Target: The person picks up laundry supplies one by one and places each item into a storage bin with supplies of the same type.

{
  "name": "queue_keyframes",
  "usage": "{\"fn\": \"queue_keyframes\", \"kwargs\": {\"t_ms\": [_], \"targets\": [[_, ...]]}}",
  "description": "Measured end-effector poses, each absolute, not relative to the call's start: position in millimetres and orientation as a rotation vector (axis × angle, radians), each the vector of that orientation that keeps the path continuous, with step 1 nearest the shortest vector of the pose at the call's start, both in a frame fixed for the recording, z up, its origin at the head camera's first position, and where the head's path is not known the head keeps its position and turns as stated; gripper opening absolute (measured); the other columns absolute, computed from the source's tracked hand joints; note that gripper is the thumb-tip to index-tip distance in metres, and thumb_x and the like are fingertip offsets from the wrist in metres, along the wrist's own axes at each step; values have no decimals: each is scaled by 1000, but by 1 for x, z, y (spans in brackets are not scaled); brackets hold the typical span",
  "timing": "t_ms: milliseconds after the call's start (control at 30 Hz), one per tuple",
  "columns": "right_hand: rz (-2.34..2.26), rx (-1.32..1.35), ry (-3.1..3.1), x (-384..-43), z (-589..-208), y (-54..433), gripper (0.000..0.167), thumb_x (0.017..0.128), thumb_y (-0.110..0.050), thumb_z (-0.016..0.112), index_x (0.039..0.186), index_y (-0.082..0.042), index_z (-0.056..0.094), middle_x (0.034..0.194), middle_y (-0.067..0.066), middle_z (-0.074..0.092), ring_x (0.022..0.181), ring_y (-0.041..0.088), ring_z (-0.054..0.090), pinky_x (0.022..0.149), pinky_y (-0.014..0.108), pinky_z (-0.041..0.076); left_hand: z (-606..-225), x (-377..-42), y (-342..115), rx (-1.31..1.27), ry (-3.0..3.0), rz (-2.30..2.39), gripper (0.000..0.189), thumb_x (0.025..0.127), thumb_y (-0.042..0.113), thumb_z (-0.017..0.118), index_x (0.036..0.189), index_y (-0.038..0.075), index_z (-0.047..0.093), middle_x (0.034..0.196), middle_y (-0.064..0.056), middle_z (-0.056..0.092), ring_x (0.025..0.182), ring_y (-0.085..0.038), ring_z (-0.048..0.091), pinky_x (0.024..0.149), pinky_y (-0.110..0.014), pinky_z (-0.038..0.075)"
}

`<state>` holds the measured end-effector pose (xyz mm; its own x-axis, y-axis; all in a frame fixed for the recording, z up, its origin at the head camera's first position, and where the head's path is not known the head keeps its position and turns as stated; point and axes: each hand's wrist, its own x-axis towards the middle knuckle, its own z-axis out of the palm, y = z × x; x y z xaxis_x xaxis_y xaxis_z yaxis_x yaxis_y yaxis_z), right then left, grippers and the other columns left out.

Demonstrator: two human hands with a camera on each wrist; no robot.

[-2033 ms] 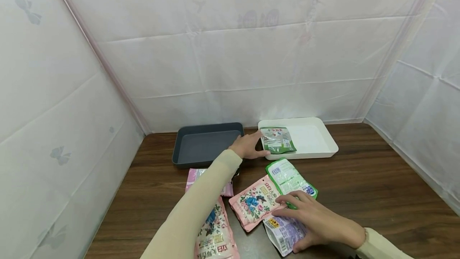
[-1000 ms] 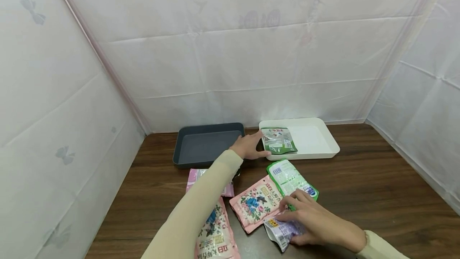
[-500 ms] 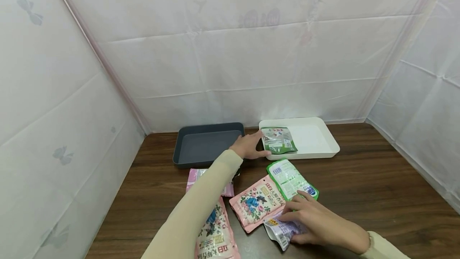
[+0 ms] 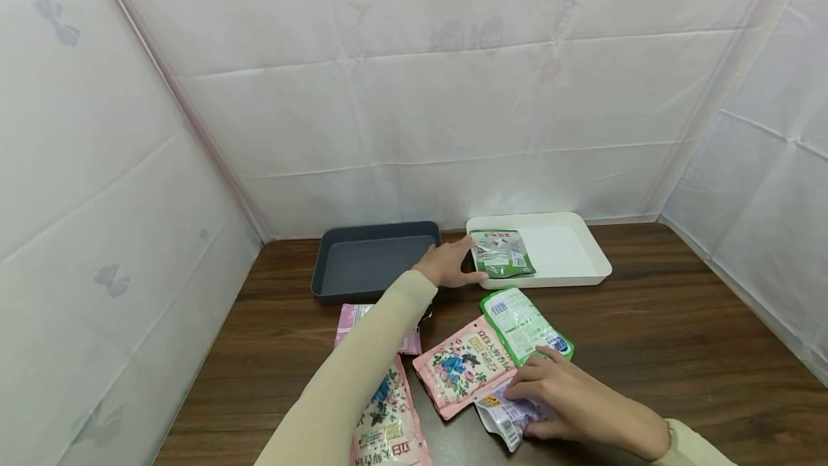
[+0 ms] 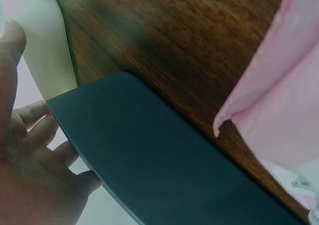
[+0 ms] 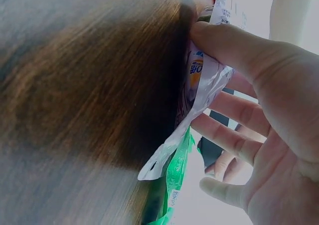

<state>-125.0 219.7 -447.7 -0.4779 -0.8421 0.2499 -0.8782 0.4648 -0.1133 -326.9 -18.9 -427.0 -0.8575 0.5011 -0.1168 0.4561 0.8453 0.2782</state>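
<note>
My right hand [image 4: 566,398] pinches a purple pouch [image 4: 504,414] between thumb and fingers, and the pouch's near side bulges up off the table. In the right wrist view the thumb presses one face of the purple pouch [image 6: 197,78], with fingers on the other side. Touching it are a pink floral pouch [image 4: 462,365] and a green-and-white pouch [image 4: 525,326]. My left hand [image 4: 448,262] spreads its fingers between the dark grey tray [image 4: 323,265] and the white tray [image 4: 569,247], thumb at the white rim. Left wrist view: several fingers rest along the dark tray [image 5: 149,135].
A green-and-silver pouch [image 4: 501,254] lies in the white tray's left part. Under the left forearm are a larger pink floral pouch [image 4: 391,430] and a partly hidden pink-purple pouch [image 4: 347,316]. White sheeting [image 4: 414,113] encloses the wooden table [image 4: 679,329] at back and sides.
Over two seconds my right thumb and fingers have drawn closer together on the purple pouch, which has gone from flat to bunched up. The left hand has stayed in place.
</note>
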Motion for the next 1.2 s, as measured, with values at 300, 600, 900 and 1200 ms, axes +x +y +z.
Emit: {"fn": "queue_keyframes", "kwargs": {"t_ms": [300, 600, 900, 1200], "targets": [[340, 1530, -2490, -126, -447, 221, 37, 81, -38, 86, 114, -25, 76, 111, -21, 68, 101, 4, 59, 91, 49, 49, -428, -329, -18, 739, 2838, 353, 89, 97, 65, 58, 165, 18, 24, 168, -3, 29, 146, -29, 43, 122, -60, 21], [339, 1534, -2484, -125, -443, 220, 30, 86, -30, 82, 115, -25, 76, 110, -22, 69, 99, 2, 58, 90, 51, 50, -429, -330, -18, 743, 2834, 369, 89, 97, 65, 57, 165, 18, 25, 168, -3, 29, 146, -29, 43, 122, -59, 21], [356, 1513, -2461, -125, -440, 220, 26, 86, -25, 82, 111, -23, 76, 101, -23, 68, 92, 1, 56, 90, 51, 52, -429, -330, -19, 749, 2830, 368, 89, 97, 65, 57, 165, 18, 25, 167, -4, 32, 145, -29, 44, 121, -60, 23], [343, 1463, -2420, -125, -439, 220, 27, 81, -22, 83, 107, -20, 76, 93, -21, 65, 86, 0, 56, 90, 42, 53, -429, -331, -18, 752, 2833, 368, 88, 97, 65, 57, 165, 18, 26, 167, -4, 31, 145, -29, 44, 121, -60, 22]]}}
